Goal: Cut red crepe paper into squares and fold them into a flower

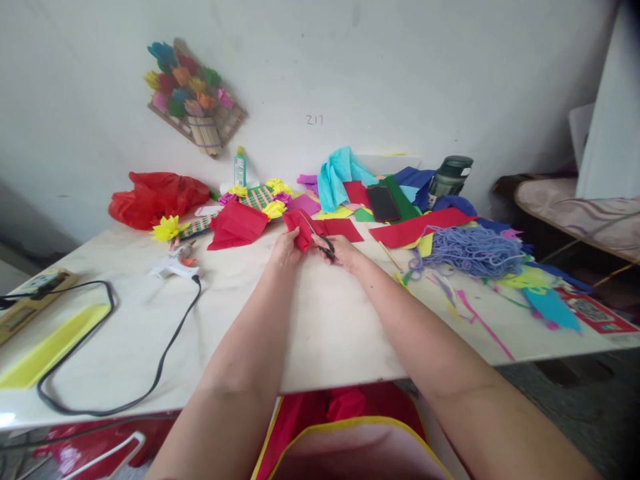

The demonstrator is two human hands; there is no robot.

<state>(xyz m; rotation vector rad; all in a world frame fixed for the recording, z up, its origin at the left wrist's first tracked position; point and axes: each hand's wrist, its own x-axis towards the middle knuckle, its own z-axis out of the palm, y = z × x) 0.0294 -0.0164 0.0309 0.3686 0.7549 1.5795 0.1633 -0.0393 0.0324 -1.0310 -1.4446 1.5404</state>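
My left hand [286, 248] is closed on a folded piece of red crepe paper [302, 230], held up over the white table [320, 320]. My right hand [341, 252] grips black-handled scissors [321, 241], whose blades run up into the red paper. Both hands meet at the middle of the table, just in front of a heap of coloured paper.
A glue gun [175, 267] with a black cord [165, 353] lies at the left, near a yellow tray [50, 347]. Red paper sheets [235, 223], paper flowers [167, 229], a glue bottle [241, 167], a phone [383, 202], a green flask [450, 177] and purple yarn [470, 250] crowd the back.
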